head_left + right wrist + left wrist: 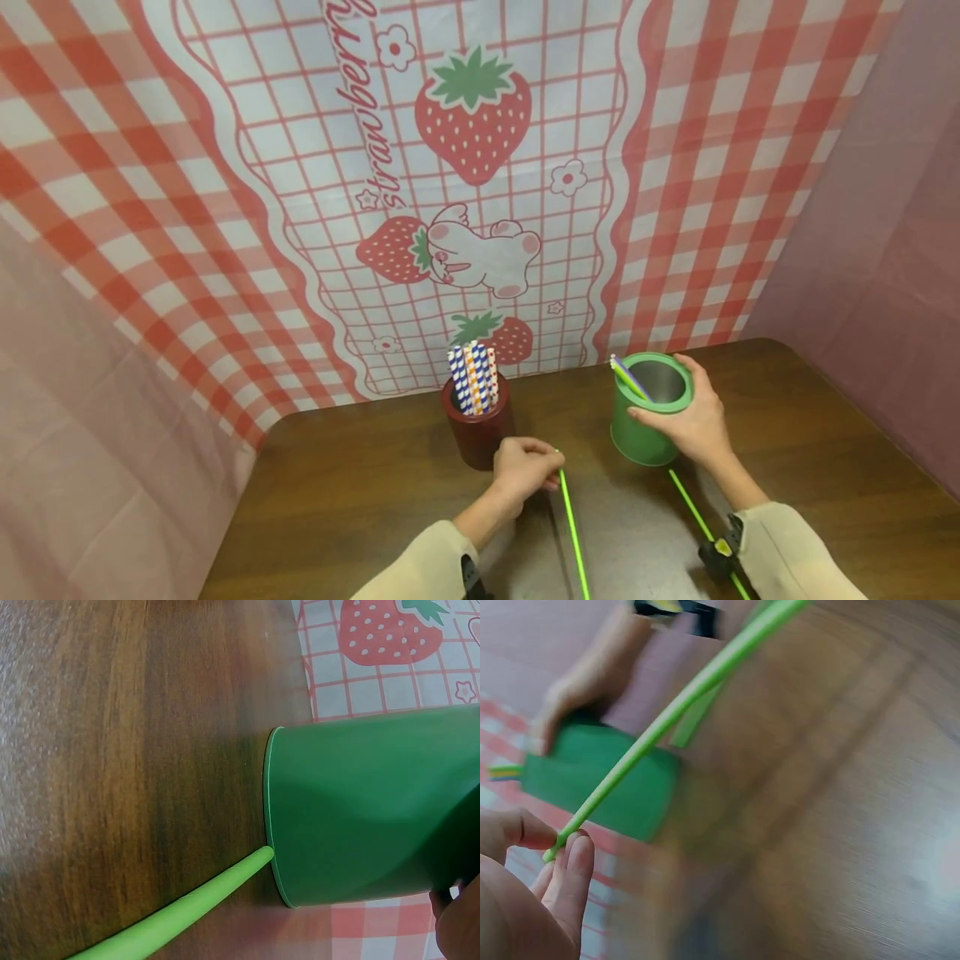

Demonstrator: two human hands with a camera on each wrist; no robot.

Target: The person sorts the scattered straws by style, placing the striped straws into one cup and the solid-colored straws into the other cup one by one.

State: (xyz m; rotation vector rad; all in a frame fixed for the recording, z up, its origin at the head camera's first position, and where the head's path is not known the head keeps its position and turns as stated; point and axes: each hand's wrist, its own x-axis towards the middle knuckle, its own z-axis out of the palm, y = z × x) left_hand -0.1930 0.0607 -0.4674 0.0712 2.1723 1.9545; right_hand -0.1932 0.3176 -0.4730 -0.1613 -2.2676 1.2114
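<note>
My left hand (525, 468) pinches a long bright green straw (572, 533) near its far end, between thumb and fingertips. In the left wrist view the straw (641, 746) slants up and away from the fingers (574, 874). With my right hand (699, 417) I grip the rim of a green can (645, 435), thumb at the front and fingers round the right side. Several thin coloured straws (628, 379) lean inside the can at its left. A second green straw (690, 504) lies with one end by the can's base, partly hidden under the right wrist.
A dark red cup (476, 437) holding patterned paper straws (472, 379) stands behind the left hand. The brown wooden table (330, 492) meets a strawberry-print cloth (472, 275) along its back edge. Black straps with devices (720, 554) sit on the wrists.
</note>
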